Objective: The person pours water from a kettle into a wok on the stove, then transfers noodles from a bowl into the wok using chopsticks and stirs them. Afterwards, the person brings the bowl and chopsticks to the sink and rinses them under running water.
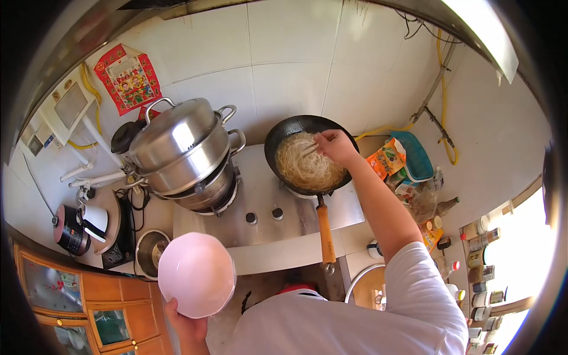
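Observation:
My left hand [186,325] grips the lower rim of a pink bowl [197,275], which is tipped so that its bare inside faces me. Over the wok [277,141], my right hand [337,148] is closed around chopsticks [310,150] whose tips reach into pale noodles [305,171]. The noodles fill most of the black wok and seem to lie in some liquid. Its wooden handle [326,234] points toward me, with neither hand on it. How my right fingers sit on the chopsticks is partly hidden.
A large lidded steel steamer pot [177,145] stands on the left burner of the steel stove [266,204]. Below it on the left is a metal bowl [146,254]. A blue basket [414,155] and food packets [387,158] crowd the right side. Several jars [480,260] line the far right.

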Demonstrator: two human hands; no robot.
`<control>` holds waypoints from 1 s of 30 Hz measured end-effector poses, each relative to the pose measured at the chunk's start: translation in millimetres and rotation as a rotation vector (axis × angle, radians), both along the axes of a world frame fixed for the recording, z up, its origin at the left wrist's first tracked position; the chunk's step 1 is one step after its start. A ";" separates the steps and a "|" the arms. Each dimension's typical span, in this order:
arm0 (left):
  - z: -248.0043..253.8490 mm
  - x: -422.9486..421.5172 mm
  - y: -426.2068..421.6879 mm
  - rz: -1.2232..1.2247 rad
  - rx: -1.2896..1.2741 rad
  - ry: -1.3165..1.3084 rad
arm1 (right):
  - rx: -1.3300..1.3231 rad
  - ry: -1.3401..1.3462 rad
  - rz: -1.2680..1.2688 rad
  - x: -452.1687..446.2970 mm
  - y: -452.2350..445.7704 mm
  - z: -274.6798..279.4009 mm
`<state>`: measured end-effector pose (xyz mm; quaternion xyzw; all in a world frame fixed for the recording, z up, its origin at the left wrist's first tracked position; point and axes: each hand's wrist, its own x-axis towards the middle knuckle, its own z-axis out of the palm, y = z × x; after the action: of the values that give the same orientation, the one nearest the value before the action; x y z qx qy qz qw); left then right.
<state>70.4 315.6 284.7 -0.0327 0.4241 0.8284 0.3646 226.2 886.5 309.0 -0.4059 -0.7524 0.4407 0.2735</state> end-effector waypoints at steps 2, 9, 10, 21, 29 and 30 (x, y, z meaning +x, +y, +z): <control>-12.6 -1.5 -27.8 0.079 -0.045 -0.054 | -0.133 -0.024 0.001 5.4 -9.1 19.6; -32.6 0.0 -115.5 0.131 -0.151 -0.068 | 0.161 0.072 -0.315 4.7 33.3 -45.4; -34.9 0.4 -121.2 0.150 -0.154 -0.081 | 0.080 0.076 -0.265 5.3 18.4 -32.5; -8.5 17.2 -188.1 0.271 -0.150 -0.111 | 0.035 -0.153 -0.375 22.9 -32.9 11.7; -19.4 35.4 -181.2 0.398 -0.215 -0.130 | -0.020 0.206 -0.278 -19.1 15.8 -3.1; -17.5 39.9 -173.2 0.399 -0.224 -0.128 | -0.108 0.170 -0.181 -25.2 12.7 -0.7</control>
<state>110.3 142.4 267.2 -0.2086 0.4744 0.8280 0.2139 201.0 899.2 308.3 -0.4474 -0.6621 0.4870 0.3525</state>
